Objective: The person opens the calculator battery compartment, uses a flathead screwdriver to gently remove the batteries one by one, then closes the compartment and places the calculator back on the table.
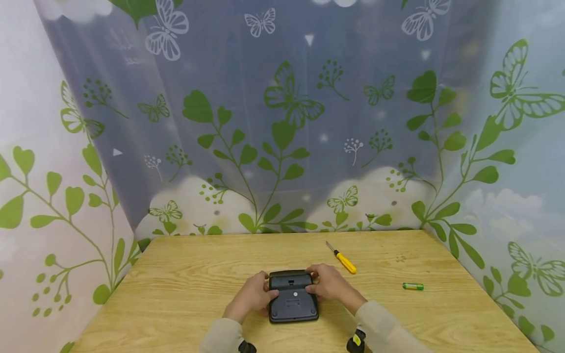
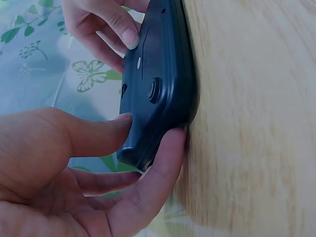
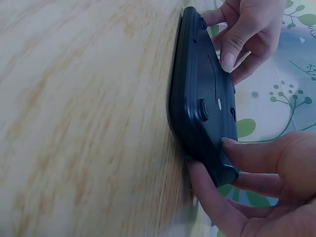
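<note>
A black desk calculator (image 1: 293, 309) lies back side up on the table, its round rubber feet and a small white dot showing. My left hand (image 1: 253, 295) grips its left edge, thumb on the back and fingers along the side. On the opposite edge, my right hand (image 1: 330, 284) holds it the same way, with the thumb on top. Both wrist views show the fingers reaching round the rim of the calculator (image 2: 148, 74), close to the tabletop. The keys and display face down and are hidden.
Behind the right hand lies a screwdriver (image 1: 345, 262) with a yellow handle, its tip pointing away. A green battery (image 1: 413, 286) rests farther right on the wooden table (image 1: 190, 274). Printed curtains (image 1: 229, 162) hang at the back and sides.
</note>
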Tool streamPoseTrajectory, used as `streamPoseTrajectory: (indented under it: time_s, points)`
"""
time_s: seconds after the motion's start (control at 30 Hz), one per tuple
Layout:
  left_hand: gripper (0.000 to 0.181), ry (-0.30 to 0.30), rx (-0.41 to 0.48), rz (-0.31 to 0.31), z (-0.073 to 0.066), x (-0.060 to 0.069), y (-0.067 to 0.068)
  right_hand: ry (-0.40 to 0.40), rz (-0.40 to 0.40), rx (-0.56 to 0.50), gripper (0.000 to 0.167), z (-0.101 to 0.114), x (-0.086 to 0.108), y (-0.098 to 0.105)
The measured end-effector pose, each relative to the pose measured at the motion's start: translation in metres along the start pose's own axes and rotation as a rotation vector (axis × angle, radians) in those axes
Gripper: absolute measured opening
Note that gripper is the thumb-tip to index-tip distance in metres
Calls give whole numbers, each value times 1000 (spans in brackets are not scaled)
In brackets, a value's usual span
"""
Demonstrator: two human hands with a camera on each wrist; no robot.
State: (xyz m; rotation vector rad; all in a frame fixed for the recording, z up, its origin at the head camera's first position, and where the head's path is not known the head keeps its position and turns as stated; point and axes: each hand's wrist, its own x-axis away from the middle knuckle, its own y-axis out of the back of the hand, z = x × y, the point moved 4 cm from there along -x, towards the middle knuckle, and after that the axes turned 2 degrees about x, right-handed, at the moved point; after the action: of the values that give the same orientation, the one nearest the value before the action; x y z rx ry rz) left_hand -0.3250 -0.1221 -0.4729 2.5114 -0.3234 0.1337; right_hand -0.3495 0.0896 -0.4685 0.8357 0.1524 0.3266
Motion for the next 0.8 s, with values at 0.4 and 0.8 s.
streamPoseTrajectory:
  time_s: [0.4,0.8]
  points:
    - [48,0,-41,-29,2,1,-2,-18,3,-10,44,1,0,1]
    - [47,-45,-69,-44,-3,3,-2,-24,-8,2,43,1,0,-1]
